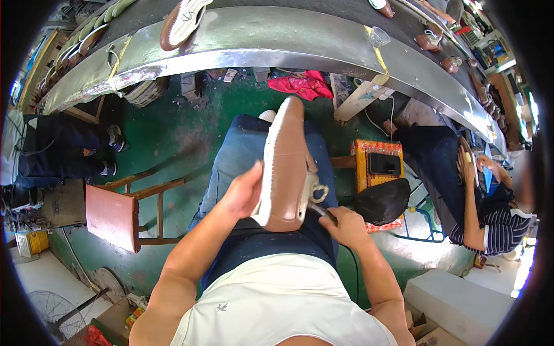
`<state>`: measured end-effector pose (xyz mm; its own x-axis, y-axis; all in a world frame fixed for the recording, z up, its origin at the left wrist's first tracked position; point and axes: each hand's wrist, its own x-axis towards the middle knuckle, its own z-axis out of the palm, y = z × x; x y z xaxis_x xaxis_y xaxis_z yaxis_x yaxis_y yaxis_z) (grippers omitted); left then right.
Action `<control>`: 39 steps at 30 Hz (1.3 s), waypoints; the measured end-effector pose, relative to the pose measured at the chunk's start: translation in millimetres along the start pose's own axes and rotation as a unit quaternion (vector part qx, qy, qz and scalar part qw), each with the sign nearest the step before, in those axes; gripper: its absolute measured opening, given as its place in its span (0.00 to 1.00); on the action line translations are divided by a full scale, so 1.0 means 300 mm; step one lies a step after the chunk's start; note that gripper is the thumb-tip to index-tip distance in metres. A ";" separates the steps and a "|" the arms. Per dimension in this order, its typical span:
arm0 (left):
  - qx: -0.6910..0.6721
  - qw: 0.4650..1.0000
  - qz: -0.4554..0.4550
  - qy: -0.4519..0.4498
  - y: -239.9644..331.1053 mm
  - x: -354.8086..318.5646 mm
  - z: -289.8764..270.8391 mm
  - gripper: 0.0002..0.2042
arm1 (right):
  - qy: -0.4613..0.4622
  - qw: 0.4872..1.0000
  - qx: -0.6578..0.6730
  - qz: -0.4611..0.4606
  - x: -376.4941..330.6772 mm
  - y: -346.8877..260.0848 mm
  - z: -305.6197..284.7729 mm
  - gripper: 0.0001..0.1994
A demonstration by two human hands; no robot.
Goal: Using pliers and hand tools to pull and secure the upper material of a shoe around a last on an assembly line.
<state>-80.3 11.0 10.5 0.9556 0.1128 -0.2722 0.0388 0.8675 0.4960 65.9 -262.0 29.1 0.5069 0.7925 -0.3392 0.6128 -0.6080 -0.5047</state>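
Head view: one brown, white-soled lace-up shoe (285,173), one slim dark-handled tool (322,213).
Shoe above the blue-denim lap (231,155), toe pointing toward the grey metal table (277,37), long axis nearly fore-and-aft; left hand (245,193) grips shoe, right hand (348,226) grips tool.

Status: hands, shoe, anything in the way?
Left hand gripping brown shoe. Right hand holding corded tool, tip near shoe; contact unclear. Lace loop close beside tool.

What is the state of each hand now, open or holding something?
Left hand: holding the brown shoe at its white edge.
Right hand: closed, holding a slim tool.
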 end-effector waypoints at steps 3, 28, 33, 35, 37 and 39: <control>-0.051 0.998 0.013 0.035 0.005 0.210 -0.096 0.46 | 0.086 0.994 0.048 -0.057 0.030 -0.004 0.031 0.18; 0.007 0.998 0.019 0.060 -0.137 0.167 -0.163 0.42 | -0.037 0.997 0.063 -0.031 0.191 -0.261 0.035 0.27; 0.177 0.979 0.055 0.082 -0.104 0.158 -0.107 0.33 | -0.031 0.981 0.038 -0.185 0.226 -0.238 0.057 0.24; 0.112 0.990 0.034 0.078 -0.093 0.159 -0.108 0.34 | -0.033 0.971 0.063 -0.227 0.240 -0.227 0.066 0.23; 0.107 0.990 0.048 0.079 -0.100 0.151 -0.119 0.35 | -0.037 0.953 0.071 -0.293 0.231 -0.234 0.061 0.21; 0.127 0.988 0.052 0.075 -0.114 0.151 -0.118 0.35 | -0.041 0.943 0.079 -0.320 0.217 -0.235 0.039 0.20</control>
<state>-48.6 3.7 -48.1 0.9046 0.2824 -0.3192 0.0333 0.6999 0.7134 48.5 -167.0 33.5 0.0113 0.9998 0.0184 0.6769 0.0059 -0.7360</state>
